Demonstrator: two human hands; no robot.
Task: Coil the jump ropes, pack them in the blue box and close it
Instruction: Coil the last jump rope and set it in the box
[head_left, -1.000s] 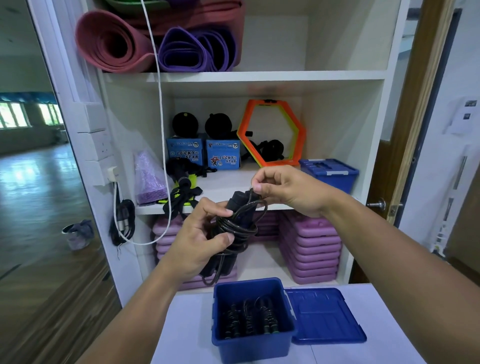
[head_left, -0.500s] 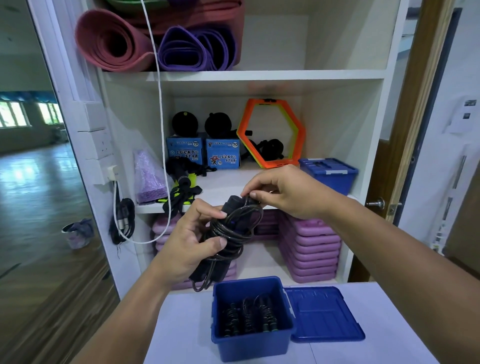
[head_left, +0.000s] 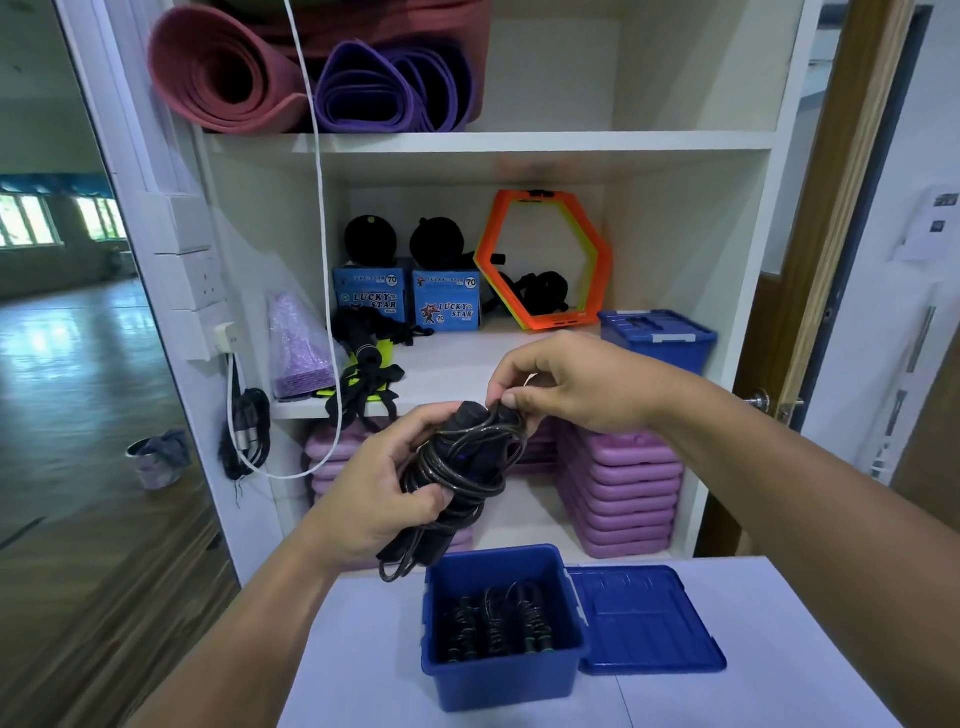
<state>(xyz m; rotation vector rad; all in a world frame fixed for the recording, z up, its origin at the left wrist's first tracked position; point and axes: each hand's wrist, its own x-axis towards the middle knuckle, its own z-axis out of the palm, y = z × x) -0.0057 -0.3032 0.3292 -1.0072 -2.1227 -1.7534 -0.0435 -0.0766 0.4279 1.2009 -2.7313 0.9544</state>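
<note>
The open blue plastic box (head_left: 498, 680) sits near, its flat blue lid (head_left: 644, 623) just right. Above its left rim, the black jump-rope bundle (head_left: 462, 467) tilts, handle tops pointing up-right. The left hand (head_left: 379, 499) grips its middle; the right hand (head_left: 571, 384) pinches the top, probably tucking cord. Coiling is ending; next, lower the bundle into the box.

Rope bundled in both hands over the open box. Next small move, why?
Probably tuck in the end the right hand pinches at the bundle's top: the jump rope already looks wrapped round its handles in the left hand, and the blue box stands open just below, ready for it.
</note>
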